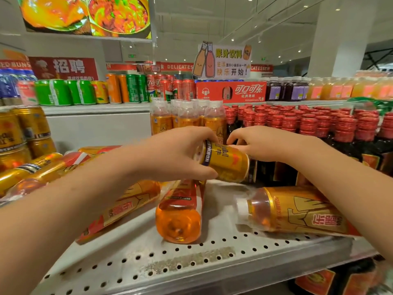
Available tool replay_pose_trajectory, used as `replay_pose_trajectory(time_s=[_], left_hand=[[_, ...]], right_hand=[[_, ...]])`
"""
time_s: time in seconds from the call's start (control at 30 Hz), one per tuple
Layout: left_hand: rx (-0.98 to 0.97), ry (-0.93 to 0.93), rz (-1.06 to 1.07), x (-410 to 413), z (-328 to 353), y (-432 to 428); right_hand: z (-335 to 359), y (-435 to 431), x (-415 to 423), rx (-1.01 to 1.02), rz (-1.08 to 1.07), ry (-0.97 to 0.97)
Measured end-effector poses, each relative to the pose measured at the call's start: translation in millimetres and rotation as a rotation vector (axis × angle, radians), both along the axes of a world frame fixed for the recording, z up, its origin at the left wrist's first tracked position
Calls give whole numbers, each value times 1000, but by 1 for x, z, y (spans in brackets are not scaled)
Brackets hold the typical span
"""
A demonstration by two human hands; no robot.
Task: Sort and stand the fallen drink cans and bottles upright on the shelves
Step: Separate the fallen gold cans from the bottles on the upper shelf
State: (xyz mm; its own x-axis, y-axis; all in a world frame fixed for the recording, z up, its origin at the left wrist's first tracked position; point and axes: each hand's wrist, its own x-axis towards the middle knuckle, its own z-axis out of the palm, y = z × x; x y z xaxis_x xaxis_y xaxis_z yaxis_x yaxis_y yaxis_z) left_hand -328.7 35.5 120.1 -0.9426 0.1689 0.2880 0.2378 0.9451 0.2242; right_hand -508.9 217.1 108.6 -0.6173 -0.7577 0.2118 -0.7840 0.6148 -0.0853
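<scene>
My left hand [176, 154] grips a gold drink can [228, 161] held on its side above the shelf. My right hand [261, 143] touches the can's far end with curled fingers. Below the can, an orange bottle [179, 211] lies on the perforated white shelf [191, 258] with its base toward me. Another fallen orange bottle [297, 211] lies at the right, cap pointing left. A third fallen bottle [125, 207] lies under my left forearm. Several gold cans [32, 167] lie tipped over at the left.
Upright orange bottles [187, 118] stand behind my hands. Dark bottles with red caps [308, 124] fill the right of the shelf. Stacked gold cans [19, 130] stand at far left. A higher back shelf holds green, orange and red cans [127, 88] and a red carton [230, 91].
</scene>
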Motion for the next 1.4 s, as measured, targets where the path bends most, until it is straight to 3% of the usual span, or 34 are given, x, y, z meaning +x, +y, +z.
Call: replay_pose_trajectory(time_s=[0.2,0.37,0.53,0.67,0.87,1.1,1.4], left_hand=[[197,139,101,51,-4,-39],[303,178,170,73,-18,-47],[344,234,200,94,-25,-43],[379,301,266,121,-28,-45],[422,387,385,182,-48,-57],[271,527,603,247,-68,-73],[35,449,634,279,-85,-117]], right_hand=[[-19,-14,1,197,5,4],[-28,-19,4,277,-22,151],[-13,-13,9,117,19,131],[12,-10,25,-42,70,223],[25,-35,89,-216,316,288],[2,-92,177,-245,538,312],[-4,-126,246,-162,599,289]])
